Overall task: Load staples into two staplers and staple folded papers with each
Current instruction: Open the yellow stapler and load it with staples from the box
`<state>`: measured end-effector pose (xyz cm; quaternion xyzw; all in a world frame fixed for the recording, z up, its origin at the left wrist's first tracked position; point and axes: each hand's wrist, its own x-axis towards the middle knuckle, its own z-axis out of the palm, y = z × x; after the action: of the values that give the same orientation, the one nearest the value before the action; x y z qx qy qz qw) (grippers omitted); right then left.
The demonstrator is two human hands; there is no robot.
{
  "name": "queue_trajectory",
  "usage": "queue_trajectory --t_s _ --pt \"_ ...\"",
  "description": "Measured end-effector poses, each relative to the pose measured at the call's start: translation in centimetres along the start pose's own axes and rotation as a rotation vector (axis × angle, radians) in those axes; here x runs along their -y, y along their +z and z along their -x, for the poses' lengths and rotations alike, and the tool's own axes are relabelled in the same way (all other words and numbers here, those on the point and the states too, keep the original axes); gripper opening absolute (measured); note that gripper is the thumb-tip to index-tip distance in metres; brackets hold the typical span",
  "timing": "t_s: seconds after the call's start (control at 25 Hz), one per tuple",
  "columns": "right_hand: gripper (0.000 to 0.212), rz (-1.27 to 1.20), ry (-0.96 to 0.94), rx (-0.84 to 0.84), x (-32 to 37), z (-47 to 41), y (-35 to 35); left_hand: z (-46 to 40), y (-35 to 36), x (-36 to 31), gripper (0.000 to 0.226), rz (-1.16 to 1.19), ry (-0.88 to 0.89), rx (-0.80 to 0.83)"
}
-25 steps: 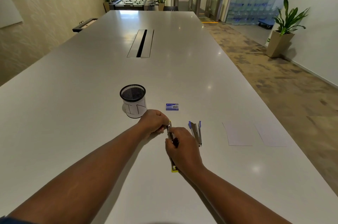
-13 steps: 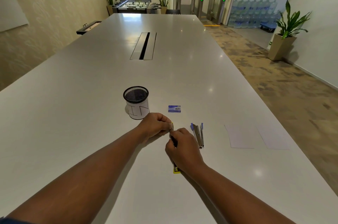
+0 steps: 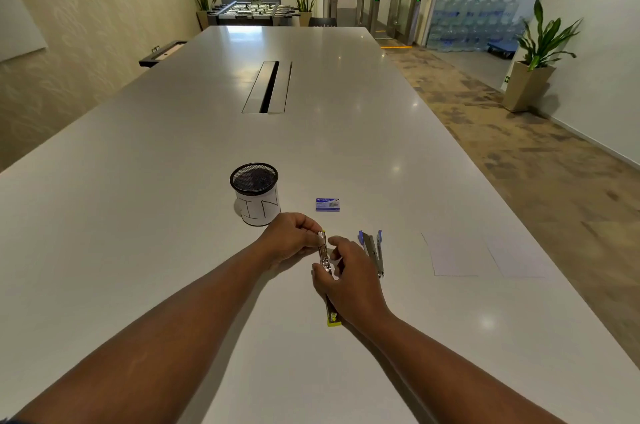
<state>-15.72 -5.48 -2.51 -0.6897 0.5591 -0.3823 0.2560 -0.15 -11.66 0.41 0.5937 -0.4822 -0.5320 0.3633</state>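
Left hand: the left hand (image 3: 294, 238) has its fingers curled and pinches the far end of the yellow stapler (image 3: 325, 260)
Right hand: the right hand (image 3: 349, 279) has bent fingers on the middle of the yellow stapler, with the thumb on its left side; what the fingertips hold is too small to tell
Yellow stapler: it lies flat and opened out on the tabletop (image 3: 138, 215), long and thin, with its shiny metal part under the hands and its yellow end poking out behind the right hand, toward the person
Blue stapler: the blue stapler (image 3: 373, 250) lies just to the right of the yellow stapler, also opened up, and no hand touches it
Staple box: the small blue staple box (image 3: 327, 205) sits a little past the yellow stapler, farther from the person
Cup: a black mesh cup (image 3: 255, 193) with white paper around it stands past the yellow stapler and to its left, near the left hand
Papers: two white papers (image 3: 457, 255) lie side by side, well to the right of the yellow stapler, past the blue stapler
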Motion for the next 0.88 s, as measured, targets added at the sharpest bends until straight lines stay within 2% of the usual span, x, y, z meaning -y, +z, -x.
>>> queue_trajectory --t_s 0.12,0.28,0.4,0.52,0.6,0.68,0.88 --pt "0.031 0.12 0.077 0.01 0.1 -0.3 -0.1 0.4 0.1 -0.1 0.018 -0.018 0.023 -0.007" --pt "0.032 0.295 0.155 0.137 0.7 -0.5 -0.8 0.3 0.1 0.2 0.018 -0.092 0.067 -0.024" --pt "0.026 0.275 0.148 0.14 1.0 -0.5 -1.2 0.5 0.0 0.5 0.013 -0.148 0.114 -0.022" --pt "0.027 0.178 0.159 0.054 1.1 -0.1 -1.4 0.9 -0.1 0.8 0.014 -0.144 0.143 0.005" --pt "0.028 0.133 0.16 0.0 1.1 0.3 -1.5 1.2 0.0 1.1 0.016 -0.069 0.149 0.021" --pt "0.025 0.094 0.153 -0.033 1.0 0.5 -1.5 1.8 0.5 1.4 0.017 0.104 0.143 0.019" --pt "0.02 -0.024 0.185 -0.012 0.6 0.6 -1.6 2.7 1.3 1.8 0.021 0.411 0.096 0.04"
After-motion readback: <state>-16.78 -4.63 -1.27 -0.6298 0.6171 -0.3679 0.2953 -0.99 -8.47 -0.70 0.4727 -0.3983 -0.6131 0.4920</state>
